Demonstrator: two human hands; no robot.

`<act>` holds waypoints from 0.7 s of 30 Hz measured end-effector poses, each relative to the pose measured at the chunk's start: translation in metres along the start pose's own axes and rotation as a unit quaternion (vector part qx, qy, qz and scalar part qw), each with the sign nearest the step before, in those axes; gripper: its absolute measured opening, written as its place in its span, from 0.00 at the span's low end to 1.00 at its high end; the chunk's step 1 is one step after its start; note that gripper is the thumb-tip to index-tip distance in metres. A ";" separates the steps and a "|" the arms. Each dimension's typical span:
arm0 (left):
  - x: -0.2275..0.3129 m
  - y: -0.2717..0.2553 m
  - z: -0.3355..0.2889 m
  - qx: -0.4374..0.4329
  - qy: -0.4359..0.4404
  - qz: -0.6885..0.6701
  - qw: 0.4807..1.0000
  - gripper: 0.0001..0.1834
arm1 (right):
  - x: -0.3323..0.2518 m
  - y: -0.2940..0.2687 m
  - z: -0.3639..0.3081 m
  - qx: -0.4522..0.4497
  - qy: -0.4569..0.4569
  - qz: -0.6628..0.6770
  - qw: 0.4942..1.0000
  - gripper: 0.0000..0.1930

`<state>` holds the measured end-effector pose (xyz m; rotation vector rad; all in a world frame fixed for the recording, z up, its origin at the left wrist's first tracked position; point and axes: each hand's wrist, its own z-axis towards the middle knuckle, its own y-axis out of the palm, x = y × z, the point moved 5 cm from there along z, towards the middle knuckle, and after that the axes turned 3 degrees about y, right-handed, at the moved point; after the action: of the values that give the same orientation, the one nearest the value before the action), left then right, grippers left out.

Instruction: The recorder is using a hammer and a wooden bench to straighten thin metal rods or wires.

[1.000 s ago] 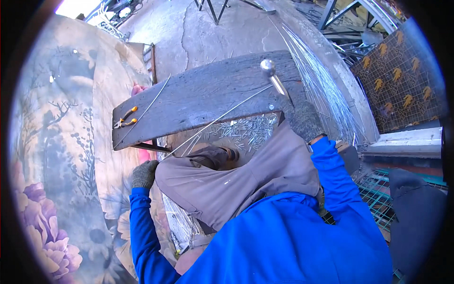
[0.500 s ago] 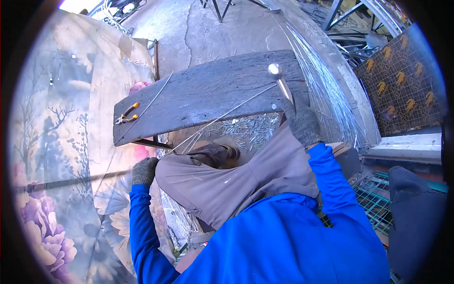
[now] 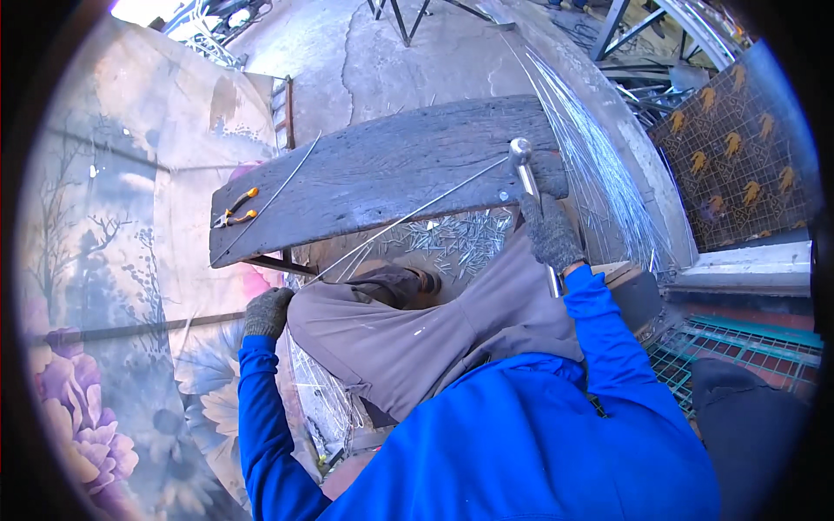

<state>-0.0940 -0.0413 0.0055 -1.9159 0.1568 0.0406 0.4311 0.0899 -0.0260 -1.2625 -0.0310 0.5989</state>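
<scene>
My right hand, in a grey knit glove, is wrapped round the steel handle of a hammer. The hammer's rounded shiny head is over the right end of a dark wooden bench, and its handle end sticks out below my fist. My left hand, gloved as well, is closed beside my left knee on thin metal rods. One rod slants up across the bench, its tip close to the hammer head. Pliers with orange-and-black handles lie on the bench's left end, next to another thin rod.
Short cut metal pieces litter the floor behind the bench's near edge. A bundle of long shiny rods lies to the right. A flowered cloth hangs at the left. Green wire mesh and a dark-clothed leg are at the lower right.
The hammer has come down a little and tilted, its head shifting right, and its handle end now shows below my right hand. My left hand has stayed nearly still. The dark-clothed leg has shifted lower.
</scene>
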 end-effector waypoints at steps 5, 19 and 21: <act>-0.006 0.004 -0.003 -0.003 0.005 -0.020 1.000 0.11 | -0.014 -0.029 0.019 0.004 0.169 0.174 0.970 0.18; -0.006 0.009 -0.004 -0.028 0.018 -0.029 0.999 0.11 | -0.045 -0.019 0.040 -0.060 0.267 0.230 0.934 0.20; -0.006 0.006 0.003 -0.027 0.020 -0.027 0.999 0.11 | -0.024 0.008 0.027 -0.066 0.201 0.196 0.957 0.19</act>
<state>-0.1005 -0.0405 -0.0005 -1.9747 0.1325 -0.0307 0.3981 0.1039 -0.0171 -1.5146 0.5374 0.6758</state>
